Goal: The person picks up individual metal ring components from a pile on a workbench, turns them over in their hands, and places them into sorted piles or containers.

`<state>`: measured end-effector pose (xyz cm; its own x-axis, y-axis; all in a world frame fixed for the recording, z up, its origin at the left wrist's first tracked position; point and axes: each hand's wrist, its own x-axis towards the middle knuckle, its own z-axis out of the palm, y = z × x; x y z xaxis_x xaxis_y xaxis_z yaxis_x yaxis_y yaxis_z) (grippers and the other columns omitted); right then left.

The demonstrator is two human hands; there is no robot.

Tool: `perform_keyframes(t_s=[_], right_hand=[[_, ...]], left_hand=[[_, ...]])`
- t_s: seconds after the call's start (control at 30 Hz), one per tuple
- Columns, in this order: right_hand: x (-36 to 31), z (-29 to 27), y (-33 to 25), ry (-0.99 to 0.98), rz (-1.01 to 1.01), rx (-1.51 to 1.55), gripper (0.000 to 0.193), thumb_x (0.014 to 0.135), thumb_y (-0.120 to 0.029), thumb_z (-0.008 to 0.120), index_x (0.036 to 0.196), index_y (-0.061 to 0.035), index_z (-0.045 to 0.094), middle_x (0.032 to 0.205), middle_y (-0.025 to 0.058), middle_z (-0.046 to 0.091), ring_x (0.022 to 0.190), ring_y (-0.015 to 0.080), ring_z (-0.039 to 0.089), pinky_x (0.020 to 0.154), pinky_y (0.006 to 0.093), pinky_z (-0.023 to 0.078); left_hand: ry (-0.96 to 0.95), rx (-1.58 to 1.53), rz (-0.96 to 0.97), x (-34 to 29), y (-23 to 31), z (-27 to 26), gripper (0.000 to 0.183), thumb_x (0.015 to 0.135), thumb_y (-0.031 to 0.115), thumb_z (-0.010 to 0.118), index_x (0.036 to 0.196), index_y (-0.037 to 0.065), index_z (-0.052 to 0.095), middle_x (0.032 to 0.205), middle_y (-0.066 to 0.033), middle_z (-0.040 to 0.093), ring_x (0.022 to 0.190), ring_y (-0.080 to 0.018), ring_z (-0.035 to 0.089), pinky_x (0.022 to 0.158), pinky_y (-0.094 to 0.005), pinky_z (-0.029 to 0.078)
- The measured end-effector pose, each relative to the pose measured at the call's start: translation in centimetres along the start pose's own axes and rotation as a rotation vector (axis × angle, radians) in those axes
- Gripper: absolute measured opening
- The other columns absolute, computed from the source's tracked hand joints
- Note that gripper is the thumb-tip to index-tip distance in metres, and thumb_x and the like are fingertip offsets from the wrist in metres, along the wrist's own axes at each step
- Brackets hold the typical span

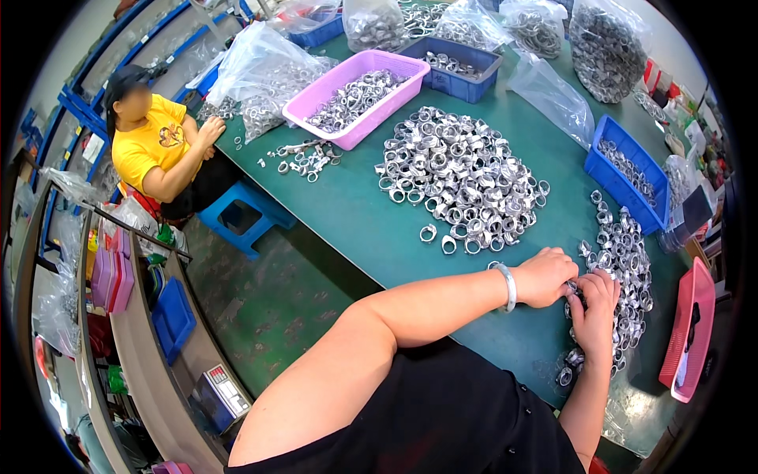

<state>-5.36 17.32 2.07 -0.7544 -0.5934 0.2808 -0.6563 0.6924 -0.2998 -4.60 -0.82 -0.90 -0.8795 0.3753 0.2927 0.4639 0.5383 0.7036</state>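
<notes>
Nearest: the person's left hand [543,276] and right hand [596,304] meet at the near edge of a small heap of metal rings [624,261] on the green table [355,221]. Fingers of both hands curl narrow and pinch a ring or two between them; the exact piece is too small to tell. A silver bracelet [508,286] sits on the left wrist.

A red tray [688,332] lies just right of the heap.

Middle: a big pile of rings [462,178], loose and apparently unsorted; most of the work looks left.

Farther: a blue bin [628,170] and a pink tub [355,95], both partly filled, and clear bags of rings [608,47].

Far left: a co-worker in a yellow shirt [150,146] beside a blue stool [245,217].
</notes>
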Motion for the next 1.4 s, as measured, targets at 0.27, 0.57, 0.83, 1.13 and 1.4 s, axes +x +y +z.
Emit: perform_keyframes(t_s=[0.27, 0.57, 0.83, 1.13, 1.4], right_hand=[[0.0, 0.0, -0.2, -0.002, 0.009, -0.01, 0.028, 0.072, -0.014, 0.07, 0.098, -0.0071, 0.063, 0.105, 0.0068, 0.059, 0.118, 0.0305, 0.046, 0.108, 0.0557, 0.019], [0.0, 0.0, 0.0, 0.009, 0.017, 0.011, 0.023, 0.072, -0.014, 0.07, 0.092, -0.0051, 0.064, 0.104, 0.007, 0.06, 0.117, 0.0308, 0.046, 0.108, 0.0553, 0.019], [-0.1, -0.1, 0.0, 0.005, 0.007, 0.029, 0.02, 0.072, -0.013, 0.07, 0.088, -0.0039, 0.062, 0.103, 0.0069, 0.06, 0.117, 0.0311, 0.046, 0.107, 0.0556, 0.02], [-0.1, 0.2, 0.0, 0.016, 0.0, 0.04, 0.018, 0.071, -0.011, 0.07, 0.085, -0.0039, 0.062, 0.102, 0.0069, 0.06, 0.118, 0.0314, 0.046, 0.107, 0.0562, 0.02], [-0.4, 0.1, 0.2, 0.045, 0.009, 0.006, 0.023, 0.072, -0.005, 0.063, 0.094, -0.0042, 0.059, 0.106, 0.0088, 0.058, 0.117, 0.0316, 0.047, 0.106, 0.0568, 0.021]], left_hand=[[0.007, 0.015, 0.017, -0.1, -0.2, 0.2, 0.019, 0.081, 0.015, 0.064, 0.097, 0.005, 0.059, 0.096, -0.0124, 0.059, 0.099, -0.0313, 0.051, 0.092, -0.0415, 0.037], [0.021, 0.057, 0.036, -0.4, 0.2, 0.6, 0.019, 0.079, 0.013, 0.064, 0.096, 0.006, 0.059, 0.094, -0.0114, 0.058, 0.099, -0.0303, 0.052, 0.089, -0.0406, 0.037], [0.017, 0.123, 0.04, -0.5, 0.6, 0.6, 0.014, 0.081, 0.014, 0.063, 0.092, 0.006, 0.061, 0.093, -0.0105, 0.057, 0.098, -0.0298, 0.051, 0.09, -0.0411, 0.036], [0.031, -0.094, -0.056, -0.4, 0.0, 0.1, 0.015, 0.082, 0.014, 0.063, 0.095, 0.008, 0.058, 0.095, -0.0105, 0.059, 0.097, -0.0308, 0.053, 0.089, -0.0418, 0.038], [0.202, -0.235, 0.08, 0.2, 0.2, -0.2, 0.021, 0.08, 0.009, 0.063, 0.099, 0.004, 0.057, 0.09, -0.0141, 0.06, 0.087, -0.032, 0.059, 0.077, -0.0404, 0.047]])
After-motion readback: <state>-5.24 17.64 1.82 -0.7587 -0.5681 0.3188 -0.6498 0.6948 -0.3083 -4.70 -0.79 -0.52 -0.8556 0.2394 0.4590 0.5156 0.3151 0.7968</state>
